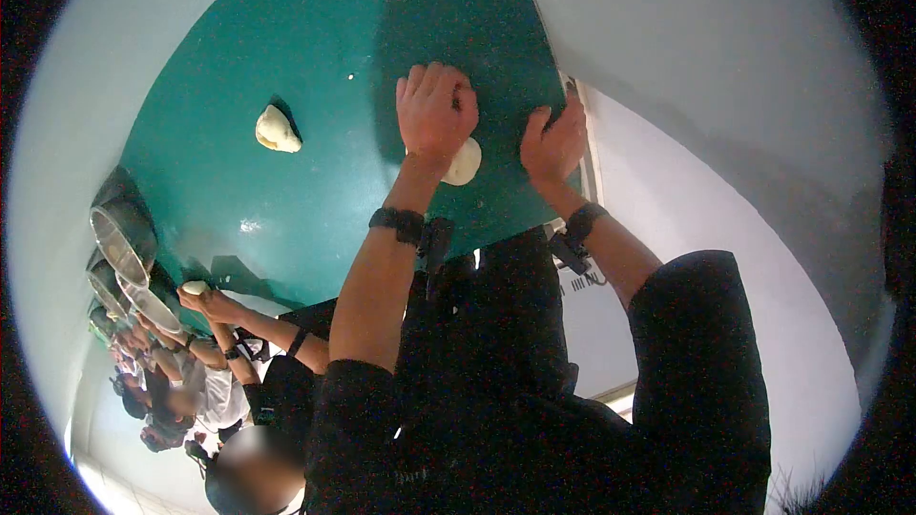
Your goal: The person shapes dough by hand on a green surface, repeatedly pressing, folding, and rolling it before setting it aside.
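Note:
My left hand [437, 113] presses down on a round, pale piece of dough [464, 164] on the green tabletop [334, 200]. Its fingers are curled in, and the heel of the hand covers part of the dough. The dough shows on the near right side of my wrist. Beside the table's right edge is my right hand [556, 141], with the thumb apart from the fingers and nothing visible in it. Some of its fingers are hard to make out. Farther left on the table lies a second lump of dough [278, 130], apart from both hands.
Metal bowls [120, 246] stand along the left edge of the table. A co-worker's hands [200, 299] hold a small piece of dough [195, 287] at the lower left. Several other people are farther back. A pale wall [687, 153] rises on the right.

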Demonstrator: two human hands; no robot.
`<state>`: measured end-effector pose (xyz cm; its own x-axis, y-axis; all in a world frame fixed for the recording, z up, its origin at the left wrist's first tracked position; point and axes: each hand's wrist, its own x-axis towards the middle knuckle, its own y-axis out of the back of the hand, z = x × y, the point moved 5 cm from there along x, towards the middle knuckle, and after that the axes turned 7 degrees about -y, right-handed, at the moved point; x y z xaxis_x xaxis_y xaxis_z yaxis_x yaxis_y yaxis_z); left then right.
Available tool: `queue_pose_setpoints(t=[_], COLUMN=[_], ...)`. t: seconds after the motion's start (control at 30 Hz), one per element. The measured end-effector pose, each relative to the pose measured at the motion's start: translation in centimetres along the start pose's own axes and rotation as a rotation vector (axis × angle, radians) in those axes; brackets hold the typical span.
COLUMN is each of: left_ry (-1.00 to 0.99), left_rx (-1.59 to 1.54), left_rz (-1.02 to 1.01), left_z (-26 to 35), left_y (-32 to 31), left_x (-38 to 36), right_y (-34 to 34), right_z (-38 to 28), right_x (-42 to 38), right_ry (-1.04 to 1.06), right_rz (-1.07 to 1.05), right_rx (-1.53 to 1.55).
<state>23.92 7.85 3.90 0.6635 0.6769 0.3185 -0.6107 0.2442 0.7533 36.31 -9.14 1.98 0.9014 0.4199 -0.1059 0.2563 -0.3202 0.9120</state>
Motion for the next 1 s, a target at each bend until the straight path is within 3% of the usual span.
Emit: queue_pose_setpoints(t=[0.07, 0.17, 0.27, 0.37, 0.47, 0.57, 0.67, 0.77, 0.87, 0.9, 1.0], left_ry=[-0.026, 0.115, 0.139, 0.298, 0.516, 0.563, 0.459, 0.427, 0.327, 0.147, 0.075], left_rx=[-0.005, -0.024, -0.134, -0.271, -0.630, -0.974, -0.780, -0.558, -0.254, -0.148, 0.035], left_rz=[0.020, -0.003, 0.119, 0.204, 0.129, 0.224, 0.316, 0.175, 0.024, -0.021, 0.028], left_z=[-0.2, -1.2, -1.8, -2.7, -4.8, -5.3, -3.3, 0.0, 3.2, 3.9, 7.6], left_y=[-0.1, -0.5, -0.4, -0.3, -0.3, 0.3, 2.4, 4.6, 4.3, 4.0, 3.2], left_x=[0.2, -0.2, 0.1, 0.2, -0.9, -1.3, -2.3, -3.9, -5.6, -5.9, -6.7], right_y=[0.0, 0.1, -0.1, -0.1, -0.1, -0.2, -0.4, -0.1, -0.3, -0.5, 0.3], right_z=[0.0, 0.0, 0.1, 0.3, 0.1, 0.5, 0.4, 0.5, 0.4, 0.5, 0.3], right_x=[0.0, 0.0, -0.1, -0.1, -0.2, -0.3, -0.1, -0.1, 0.0, -0.1, 0.1], right_ry=[0.021, 0.031, -0.018, -0.015, -0.017, 0.048, 0.040, 0.021, 0.055, 0.049, 0.017], right_rz=[0.012, 0.008, -0.027, -0.001, 0.022, 0.051, 0.100, 0.025, 0.117, 0.103, 0.078], right_rx=[0.011, 0.002, -0.007, -0.042, 0.003, 0.026, -0.009, 0.040, -0.009, -0.001, 0.004])
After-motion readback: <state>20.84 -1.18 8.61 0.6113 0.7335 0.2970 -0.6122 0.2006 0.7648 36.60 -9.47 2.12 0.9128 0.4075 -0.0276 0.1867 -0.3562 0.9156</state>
